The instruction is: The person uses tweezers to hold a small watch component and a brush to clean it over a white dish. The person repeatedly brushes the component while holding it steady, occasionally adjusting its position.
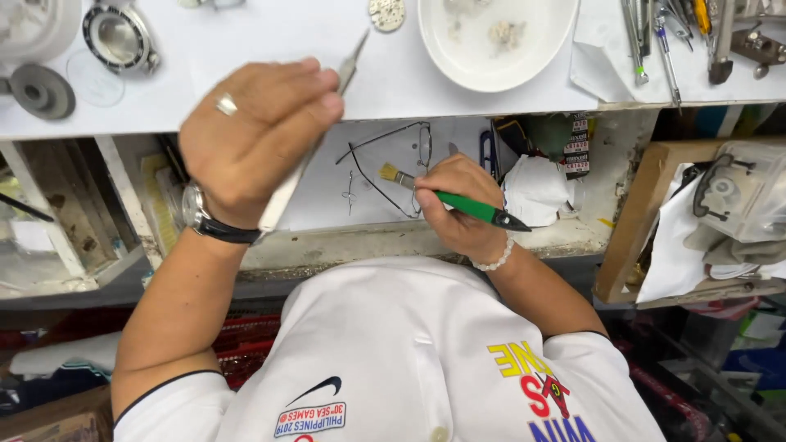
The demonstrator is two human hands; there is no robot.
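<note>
— What did we have in our fingers just then?

— Our left hand [258, 139] was curled shut around a pair of slim metal tweezers [315, 139]. The fingers were folded over the shaft, with the pointed tip poking out past the knuckles toward the white table [270, 49] and the blunt end running down beside the black-strapped wristwatch [198, 214]. A ring [226, 104] sat on one finger.

— And the other hand?

— Our right hand [458, 205] was pinched closed on a small green-handled brush [458, 205]. Its pale bristles pointed left and its dark tip stuck out to the right, above a beaded bracelet [495, 260] on the wrist. We held it low, in front of the open drawer [368, 188] under the table edge, just beside a pair of wire-framed glasses [393, 160] lying in there.

— What lay further out?

— Up on the table we saw a white bowl [491, 41] with some small bits in it, and a round metal watch movement [386, 13] just left of the bowl's rim. A watch case [119, 37] lay at the far left, with a grey disc [39, 90] near it. A row of hand tools [671, 33] lay at the far right on white paper. Crumpled white tissue [536, 188] sat in the drawer to the right of our brush hand.
</note>
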